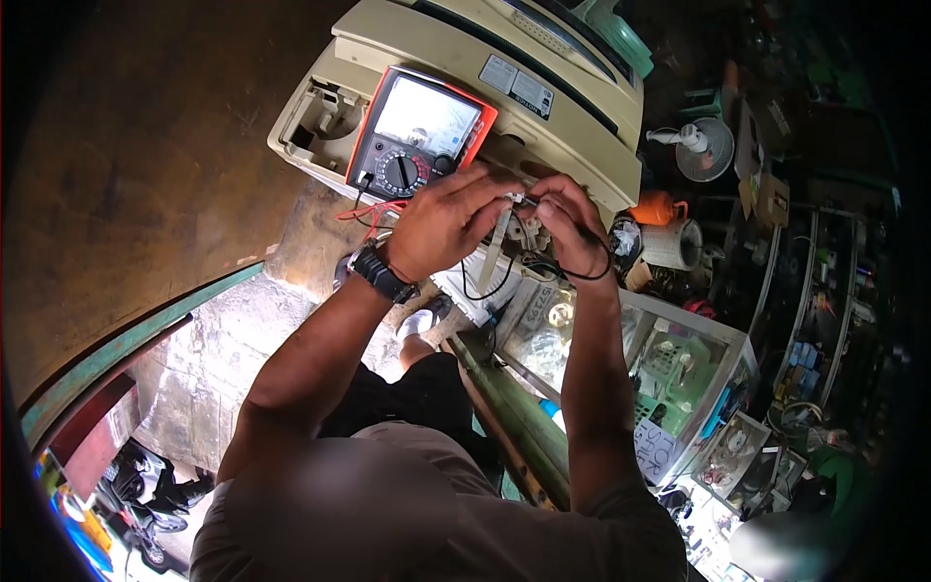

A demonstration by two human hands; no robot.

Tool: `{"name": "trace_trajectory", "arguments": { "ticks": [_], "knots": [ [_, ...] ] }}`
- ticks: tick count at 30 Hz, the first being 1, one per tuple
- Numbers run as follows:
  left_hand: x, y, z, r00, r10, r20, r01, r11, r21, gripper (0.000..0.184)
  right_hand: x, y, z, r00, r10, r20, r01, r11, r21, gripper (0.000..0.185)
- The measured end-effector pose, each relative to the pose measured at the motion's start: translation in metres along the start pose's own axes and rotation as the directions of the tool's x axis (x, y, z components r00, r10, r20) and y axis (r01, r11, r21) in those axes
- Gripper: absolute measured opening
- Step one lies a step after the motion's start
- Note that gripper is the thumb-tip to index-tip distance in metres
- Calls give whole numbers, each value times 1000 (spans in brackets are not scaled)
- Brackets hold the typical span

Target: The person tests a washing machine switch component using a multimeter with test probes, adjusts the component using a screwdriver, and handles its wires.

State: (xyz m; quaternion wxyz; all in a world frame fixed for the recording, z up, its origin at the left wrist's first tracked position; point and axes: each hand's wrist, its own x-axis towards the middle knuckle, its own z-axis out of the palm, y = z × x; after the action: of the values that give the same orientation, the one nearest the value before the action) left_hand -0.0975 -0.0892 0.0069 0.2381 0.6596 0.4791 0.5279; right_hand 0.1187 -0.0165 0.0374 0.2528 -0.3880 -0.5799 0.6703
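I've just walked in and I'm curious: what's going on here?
A person is working with both hands: the left hand pinches a small white part, and the fingertips of the right hand are close beside it. A thin black wire loops by the right wrist. A red-edged meter rests on a beige casing just beyond.

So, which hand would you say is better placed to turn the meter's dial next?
Probably the left hand: it is nearer the meter and its dial, with the right hand farther off. Both are at the small white part.
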Motion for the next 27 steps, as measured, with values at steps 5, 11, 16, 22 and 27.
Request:
{"name": "trace_trajectory", "arguments": {
  "ticks": [5,11,16,22,27],
  "knots": [
    [-7,2,2,1000,3,-3,-3,999,33,29,2,10,5,980,-197,19,196,980,37,30],
    [-11,2,4,998,56,-35,-55,998,33,32,6,19,3,966,-249,74,245,968,54,26],
    [-12,-1,4,996,74,-44,-72,996,53,36,9,18,5,951,-291,101,291,957,19,18],
    [-12,1,3,999,27,-33,-27,1000,-5,29,12,15,6,938,-327,114,326,945,28,13],
    [-14,2,4,999,5,-39,-5,1000,0,30,11,22,3,936,-334,116,336,942,-4,14]
  ]
}}
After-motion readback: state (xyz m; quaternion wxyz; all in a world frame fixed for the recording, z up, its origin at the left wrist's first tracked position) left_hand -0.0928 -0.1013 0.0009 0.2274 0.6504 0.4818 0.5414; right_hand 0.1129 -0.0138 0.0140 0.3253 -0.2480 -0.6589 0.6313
